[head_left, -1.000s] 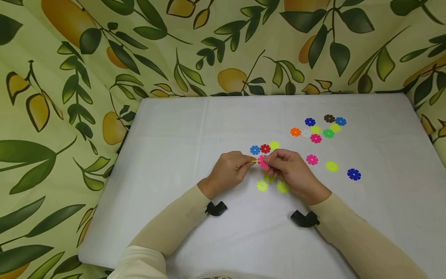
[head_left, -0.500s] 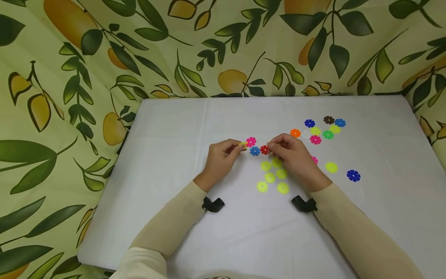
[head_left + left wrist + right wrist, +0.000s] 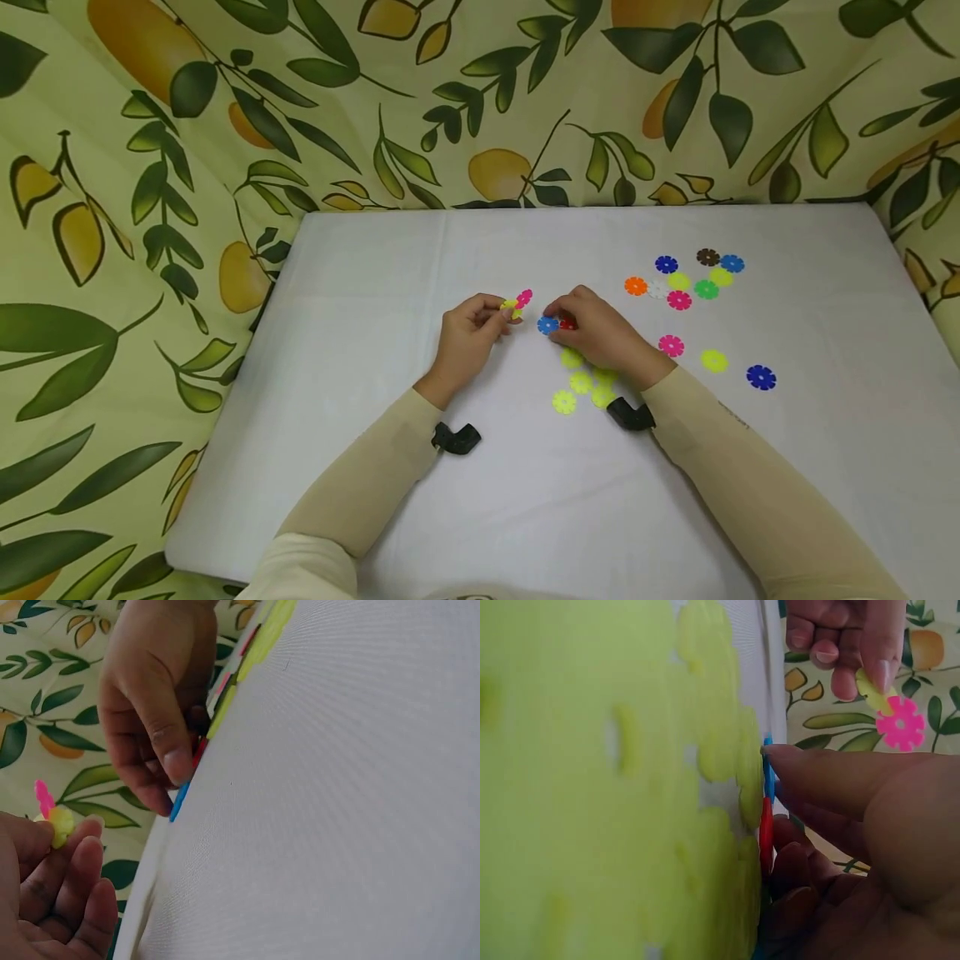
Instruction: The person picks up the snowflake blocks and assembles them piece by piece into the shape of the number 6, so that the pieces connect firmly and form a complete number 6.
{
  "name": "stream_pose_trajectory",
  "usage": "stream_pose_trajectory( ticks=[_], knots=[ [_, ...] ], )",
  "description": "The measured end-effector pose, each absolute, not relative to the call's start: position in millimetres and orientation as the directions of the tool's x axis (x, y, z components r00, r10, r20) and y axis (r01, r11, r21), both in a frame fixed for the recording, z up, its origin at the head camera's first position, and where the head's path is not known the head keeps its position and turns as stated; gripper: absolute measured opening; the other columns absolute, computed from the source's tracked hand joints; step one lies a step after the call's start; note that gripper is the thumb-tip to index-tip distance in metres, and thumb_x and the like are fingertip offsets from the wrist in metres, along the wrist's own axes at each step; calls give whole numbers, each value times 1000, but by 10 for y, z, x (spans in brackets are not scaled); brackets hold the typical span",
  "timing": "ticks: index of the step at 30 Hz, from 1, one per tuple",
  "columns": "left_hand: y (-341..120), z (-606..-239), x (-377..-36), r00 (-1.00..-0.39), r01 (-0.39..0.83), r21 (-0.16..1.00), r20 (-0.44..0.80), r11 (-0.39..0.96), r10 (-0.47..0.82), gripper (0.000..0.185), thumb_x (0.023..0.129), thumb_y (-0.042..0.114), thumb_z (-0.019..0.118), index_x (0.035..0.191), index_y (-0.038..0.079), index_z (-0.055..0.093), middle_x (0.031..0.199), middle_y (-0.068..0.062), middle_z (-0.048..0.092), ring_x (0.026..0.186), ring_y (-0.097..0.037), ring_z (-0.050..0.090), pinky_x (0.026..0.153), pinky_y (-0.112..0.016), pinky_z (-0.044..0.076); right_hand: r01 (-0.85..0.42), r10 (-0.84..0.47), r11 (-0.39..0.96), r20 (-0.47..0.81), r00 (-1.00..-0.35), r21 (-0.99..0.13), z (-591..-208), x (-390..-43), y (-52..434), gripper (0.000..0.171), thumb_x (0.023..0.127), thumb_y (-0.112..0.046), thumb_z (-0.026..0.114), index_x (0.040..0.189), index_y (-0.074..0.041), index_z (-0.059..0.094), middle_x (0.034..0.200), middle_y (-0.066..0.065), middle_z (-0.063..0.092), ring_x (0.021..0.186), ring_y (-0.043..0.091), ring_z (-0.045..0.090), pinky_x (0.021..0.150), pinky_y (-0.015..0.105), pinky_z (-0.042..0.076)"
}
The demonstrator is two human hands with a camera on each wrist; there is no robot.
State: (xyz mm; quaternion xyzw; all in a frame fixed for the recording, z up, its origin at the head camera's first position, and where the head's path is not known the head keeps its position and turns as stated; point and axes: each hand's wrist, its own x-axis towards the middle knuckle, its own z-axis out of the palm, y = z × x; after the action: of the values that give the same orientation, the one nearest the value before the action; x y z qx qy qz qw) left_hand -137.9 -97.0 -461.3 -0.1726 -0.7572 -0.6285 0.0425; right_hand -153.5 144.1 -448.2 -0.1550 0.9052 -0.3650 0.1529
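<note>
My left hand [image 3: 480,321] is raised just above the white table [image 3: 375,275] and pinches a yellow disc [image 3: 510,308] that has a pink disc [image 3: 524,297] slotted into it. The left wrist view shows the same pair [image 3: 56,821] at my fingertips. My right hand [image 3: 592,329] is down on the table with curled fingers pinching a red disc [image 3: 567,323]. One fingertip touches the blue disc [image 3: 547,325] next to it. In the right wrist view the red disc [image 3: 766,832] and blue disc [image 3: 769,776] appear edge-on.
Several yellow discs [image 3: 580,382] lie under my right wrist. A cluster of coloured discs [image 3: 678,300] sits at the back right. A pink disc [image 3: 671,345], a yellow disc [image 3: 713,360] and a dark blue disc [image 3: 761,377] lie apart. Leaf-print cloth [image 3: 150,167] surrounds the table.
The hands, together on the pink and yellow pair a second ago, have parted. The left carried the pair up and left. The right moved left onto the red and blue discs.
</note>
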Motion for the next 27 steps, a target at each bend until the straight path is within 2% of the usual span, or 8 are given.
stream_pose_trajectory(
  ticks=[5,8,11,14,17,22,27],
  knots=[
    [-983,-4616,-1378,-939,304,941,270,148,214,6,106,-5,67,110,-6,71,97,-11,81,79,-28,73,70,-38,62,-142,-376,675,-172,-910,-724,-4463,-1533,1416,21,101,-7,80,118,-2,69,114,15,58,103,32,57,92,45,52],
    [-978,-4616,-1374,-942,288,948,254,137,219,5,105,-4,68,108,-6,71,96,-11,81,79,-26,73,71,-36,61,-144,-373,651,-148,-916,-745,-4464,-1511,1448,14,102,-10,80,108,-5,68,108,12,61,98,31,58,88,44,51],
    [-972,-4609,-1361,-941,277,953,243,123,235,4,105,-3,68,107,-5,71,95,-11,81,79,-30,73,71,-35,60,-156,-345,601,-79,-935,-784,-4451,-1451,1506,9,103,-15,80,102,-8,74,100,8,63,90,28,57,79,40,50],
    [-966,-4606,-1350,-931,299,946,260,124,258,4,105,-3,69,106,-5,72,94,-11,80,79,-35,71,70,-33,60,-142,-289,524,-19,-957,-840,-4396,-1368,1584,6,103,-16,80,103,-10,78,97,7,68,85,28,57,72,34,49],
    [-963,-4604,-1341,-909,353,923,300,150,291,3,104,-3,72,106,-5,74,94,-11,80,79,-33,70,71,-30,59,-125,-252,445,10,-968,-887,-4323,-1285,1656,6,103,-12,79,107,-7,78,96,8,75,83,29,61,69,27,52],
    [-951,-4595,-1318,-863,437,877,346,202,368,5,101,-4,75,106,-5,77,94,-11,78,80,-27,69,74,-29,59,-166,-264,354,72,-962,-920,-4265,-1184,1740,8,101,-2,78,109,1,76,96,14,77,84,34,66,72,21,55],
    [-939,-4574,-1289,-836,481,851,372,213,403,8,101,-6,75,108,-8,77,95,-10,77,80,-27,71,75,-30,61,-191,-297,337,88,-951,-922,-4252,-1146,1764,7,101,1,77,109,2,77,96,15,77,84,35,67,74,20,55]
  ],
)
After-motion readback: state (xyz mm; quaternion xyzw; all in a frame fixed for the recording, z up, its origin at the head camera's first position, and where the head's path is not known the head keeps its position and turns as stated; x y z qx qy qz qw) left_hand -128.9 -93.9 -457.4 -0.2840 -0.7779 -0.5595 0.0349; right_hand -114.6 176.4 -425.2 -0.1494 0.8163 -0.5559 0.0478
